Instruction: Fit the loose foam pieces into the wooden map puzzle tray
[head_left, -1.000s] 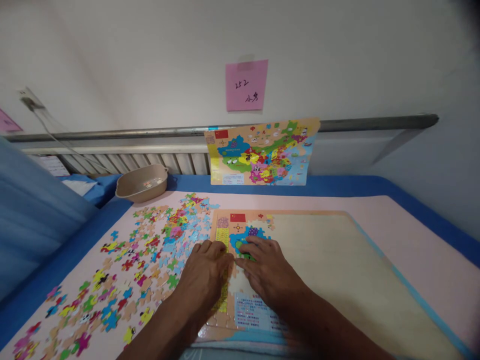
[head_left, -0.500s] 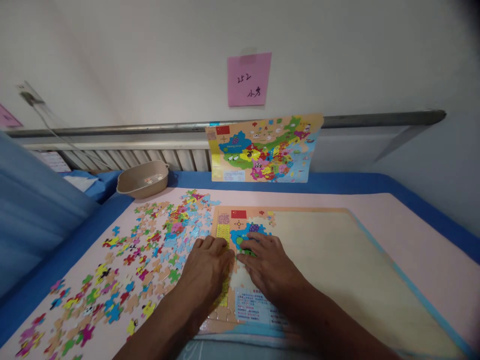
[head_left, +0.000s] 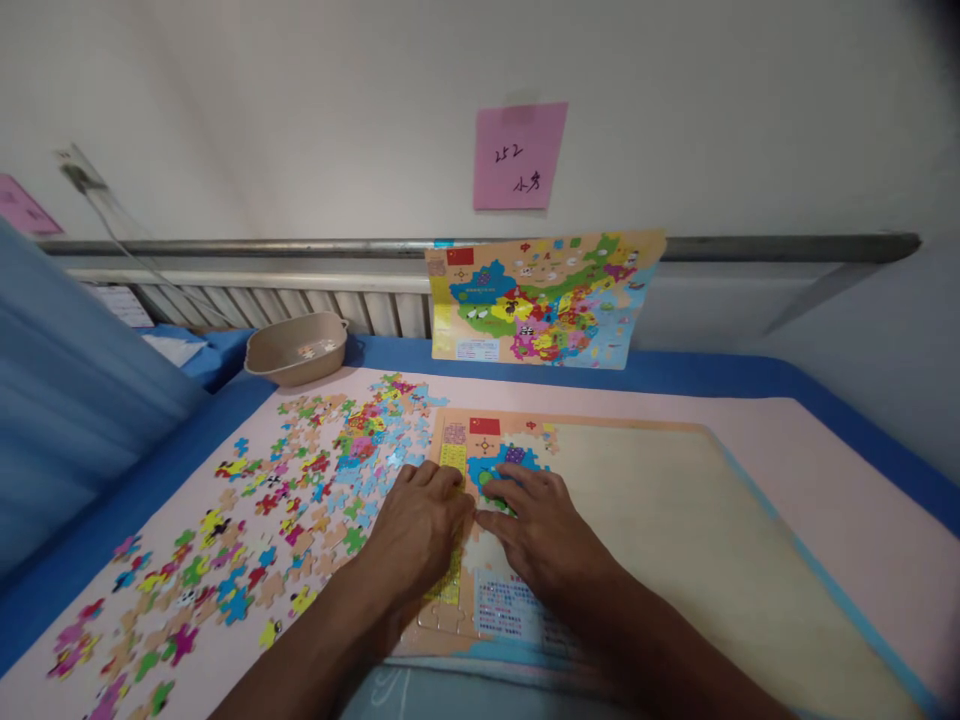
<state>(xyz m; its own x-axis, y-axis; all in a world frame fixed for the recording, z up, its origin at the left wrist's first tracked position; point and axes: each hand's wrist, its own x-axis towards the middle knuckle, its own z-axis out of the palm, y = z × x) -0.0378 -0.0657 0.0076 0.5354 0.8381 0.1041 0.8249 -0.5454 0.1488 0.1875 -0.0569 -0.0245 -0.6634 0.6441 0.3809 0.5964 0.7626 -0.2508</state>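
At the board's (head_left: 637, 520) near-left corner, both hands lie flat, left hand (head_left: 416, 530) steadying, right hand (head_left: 544, 535) fingers (head_left: 517, 490) spread on a green piece (head_left: 489, 487); press evenly, without sliding.

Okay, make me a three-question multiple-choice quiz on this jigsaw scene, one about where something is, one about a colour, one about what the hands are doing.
1. Where do the loose pieces lie?
A. left of the puzzle board
B. right of the board
C. in the bowl only

2. What colour is the note on the wall?
A. yellow
B. pink
C. green

3. How are the left hand and right hand?
A. lifted clear of the board
B. each gripping a pen
C. both laid flat on the board's left part

Answers:
1 A, the coloured pieces spread over the mat on the board's left.
2 B, the square taped above the reference map is pink.
3 C, both palms face down, fingers on the assembled corner, side by side.
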